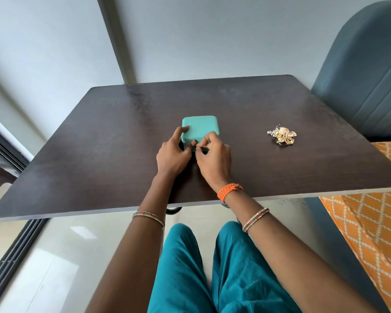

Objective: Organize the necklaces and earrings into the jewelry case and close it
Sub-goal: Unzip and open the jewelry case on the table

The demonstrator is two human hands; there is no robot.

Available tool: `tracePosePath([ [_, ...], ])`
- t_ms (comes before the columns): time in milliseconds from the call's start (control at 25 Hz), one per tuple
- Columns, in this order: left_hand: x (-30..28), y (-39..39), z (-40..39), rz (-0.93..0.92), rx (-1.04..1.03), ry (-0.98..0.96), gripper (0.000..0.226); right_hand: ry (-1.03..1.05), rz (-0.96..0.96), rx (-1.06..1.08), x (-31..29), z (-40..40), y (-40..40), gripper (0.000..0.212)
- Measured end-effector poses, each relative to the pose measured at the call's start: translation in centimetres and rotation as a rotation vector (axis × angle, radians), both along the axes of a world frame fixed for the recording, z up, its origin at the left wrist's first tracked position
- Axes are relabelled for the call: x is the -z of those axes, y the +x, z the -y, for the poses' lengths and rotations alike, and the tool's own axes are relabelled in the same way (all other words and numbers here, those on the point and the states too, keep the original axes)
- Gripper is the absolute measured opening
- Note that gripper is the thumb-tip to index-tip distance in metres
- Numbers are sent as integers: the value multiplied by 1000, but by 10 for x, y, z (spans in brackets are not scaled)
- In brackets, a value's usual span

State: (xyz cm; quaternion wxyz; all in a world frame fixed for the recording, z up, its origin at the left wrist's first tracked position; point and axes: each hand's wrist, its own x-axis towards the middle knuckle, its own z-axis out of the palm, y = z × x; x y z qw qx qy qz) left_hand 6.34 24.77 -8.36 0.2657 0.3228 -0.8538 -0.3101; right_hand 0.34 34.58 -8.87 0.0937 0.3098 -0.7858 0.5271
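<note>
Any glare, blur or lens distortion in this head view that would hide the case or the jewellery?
Head view: wide-angle bending curves the table edges and wall lines; soft, even light with a faint sheen on the far tabletop; the teal case is sharp, the left hand and right hand cover its near side; the jewellery pile is too small for detail.

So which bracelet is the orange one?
The orange woven bracelet sits on the right wrist, nearest the right hand. The two thin beaded bangles, one on the left forearm and one on the right forearm, are multicoloured and thin.

Both hands forward — fingers curled
</note>
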Motion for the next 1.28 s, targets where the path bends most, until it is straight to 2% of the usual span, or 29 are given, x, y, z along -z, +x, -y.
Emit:
tracePosePath([
  [120, 2, 1, 1, -40, 44, 38, 42, 23, -35, -111, -1, -3, 6, 18],
  [200, 3, 3, -1, -71, 64, 83, 47, 6, -138, -47, -6, -10, 2, 19],
  [280, 7, 5, -2, -163, 39, 136, 42, 53, -219, 28, -17, -13, -19, 19],
  [400, 11, 11, -8, -171, -40, 100, 36, 331, -210, -97, -45, -8, -60, 20],
  [520, 10, 10, -13, -39, -75, -3, 45, 639, -212, -354, -70, 4, -71, 27],
  [600, 10, 6, -15, 34, -91, -78, 49, 729, -150, -428, -79, 7, -67, 29],
  [720, 10, 2, -12, 78, -75, -182, 42, 717, -129, -387, -78, 3, -67, 29],
  [880, 10, 8, -13, 20, -19, -192, 26, 732, -128, -396, -73, 0, -67, 28],
  [1080, 8, 21, -11, -100, -65, -91, 26, 744, -112, -414, -73, -2, -71, 29],
  [1280, -1, 17, 22, 91, -173, -238, 17, 825, -178, -413, -72, 0, -76, 31],
])
